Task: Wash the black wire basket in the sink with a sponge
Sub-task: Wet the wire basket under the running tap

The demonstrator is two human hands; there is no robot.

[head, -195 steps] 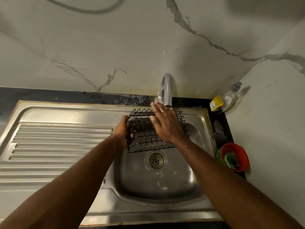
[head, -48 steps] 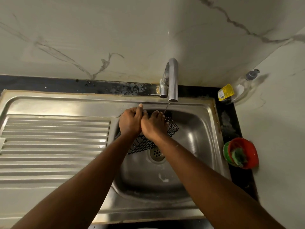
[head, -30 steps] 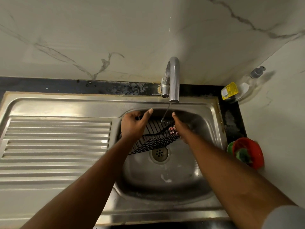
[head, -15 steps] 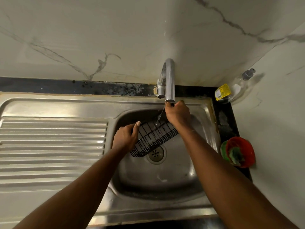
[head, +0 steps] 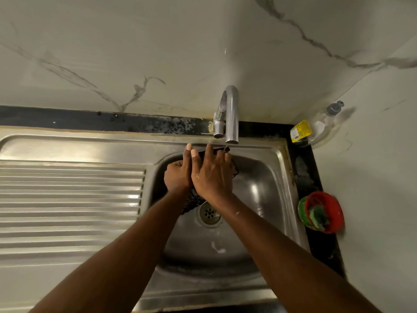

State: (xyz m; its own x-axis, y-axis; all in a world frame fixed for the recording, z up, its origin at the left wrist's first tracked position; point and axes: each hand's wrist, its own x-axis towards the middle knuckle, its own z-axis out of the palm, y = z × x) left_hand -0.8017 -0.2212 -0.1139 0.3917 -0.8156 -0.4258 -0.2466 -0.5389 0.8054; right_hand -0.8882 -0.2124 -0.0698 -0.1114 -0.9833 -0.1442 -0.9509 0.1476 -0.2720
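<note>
The black wire basket [head: 194, 203] hangs over the steel sink [head: 259, 199], mostly hidden behind both hands; only a lower corner and a bit of its right edge show. My left hand [head: 177, 177] grips its left side. My right hand [head: 213, 175] lies flat over the basket with fingers spread, palm against the wires. A thin stream of water drops from the tap [head: 230, 114] just beyond my right fingertips. The green sponge [head: 318, 219] lies in a red bowl [head: 331, 211] on the counter at the right.
A ribbed steel drainboard [head: 72, 199] fills the left. The drain [head: 209, 213] sits below the basket. A clear soap bottle with a yellow label [head: 316, 129] stands in the back right corner. Marble walls close in behind and on the right.
My right hand has come down from the tap spout and now lies flat over the basket. My left hand has moved up next to it, and the basket is mostly covered.
</note>
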